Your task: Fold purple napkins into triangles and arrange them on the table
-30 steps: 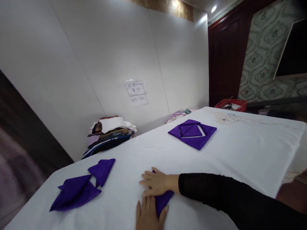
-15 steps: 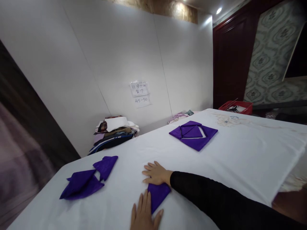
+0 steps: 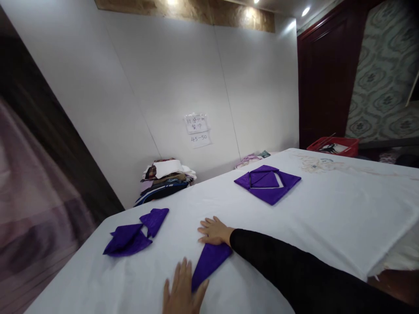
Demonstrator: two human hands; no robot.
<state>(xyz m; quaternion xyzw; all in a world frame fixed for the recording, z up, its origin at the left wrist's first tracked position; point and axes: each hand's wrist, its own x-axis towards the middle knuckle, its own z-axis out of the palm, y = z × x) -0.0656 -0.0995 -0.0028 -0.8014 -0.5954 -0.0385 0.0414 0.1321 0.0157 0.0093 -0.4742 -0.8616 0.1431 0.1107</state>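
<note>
A folded purple napkin (image 3: pixel 212 261) lies on the white tablecloth (image 3: pixel 248 283), its narrow corner pointing toward me. My right hand (image 3: pixel 214 231) rests flat with spread fingers over the napkin's far edge, hiding part of it. At the near corner, my left hand (image 3: pixel 183 288) is stretched out with its fingers apart, beside and partly against the cloth. Off to the left sit two folded purple pieces, a fish-like larger one (image 3: pixel 127 242) and a smaller one (image 3: pixel 155 221). Further back lies a diamond-shaped arrangement of purple folded cloth (image 3: pixel 271 196).
Behind the table's far edge are a stack of folded clothes (image 3: pixel 168 183) and a pinkish cloth heap (image 3: pixel 248 160). A red basket (image 3: pixel 352 147) stands beyond the right end. A handwritten paper sign (image 3: pixel 198 131) is on the white wall.
My left hand has slid left and toward me along the napkin. The napkin now looks longer and narrower, its corner reaching lower left. The right hand stays nearly in place; the view has shifted slightly.
</note>
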